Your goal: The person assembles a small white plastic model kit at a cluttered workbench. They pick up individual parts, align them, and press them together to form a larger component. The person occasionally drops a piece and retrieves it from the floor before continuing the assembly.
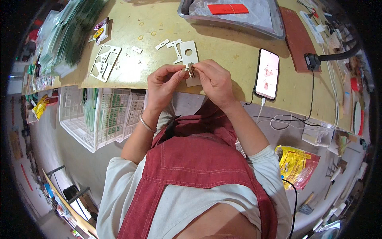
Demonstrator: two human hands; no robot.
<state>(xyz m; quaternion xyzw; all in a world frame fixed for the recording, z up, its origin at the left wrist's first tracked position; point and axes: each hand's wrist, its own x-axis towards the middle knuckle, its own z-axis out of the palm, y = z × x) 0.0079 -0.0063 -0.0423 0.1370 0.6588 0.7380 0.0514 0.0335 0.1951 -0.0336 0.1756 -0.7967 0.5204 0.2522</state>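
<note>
My left hand (pixel 165 82) and my right hand (pixel 215 81) meet near the table's front edge, both closed in a pinch. Between their fingertips is a small assembly of thin, pale, flat-cut pieces (pixel 191 71); its exact shape is partly hidden by the fingers. Just beyond and under it lies a pale rectangular plate (pixel 188 47) with a round hole. Loose cut-out pieces (pixel 174 46) rest to the left of that plate. Farther left is a pale cut-out frame sheet (pixel 105 61) with openings, and a small piece (pixel 137 49) lies between.
A lit phone (pixel 267 75) on a charging cable lies at right. Behind stands a grey metal tray (pixel 234 24) holding a red packet (pixel 228 8). Stacked plastic-sleeved sheets (pixel 71 36) fill the far left. White plastic crates (pixel 97 119) stand below the table edge.
</note>
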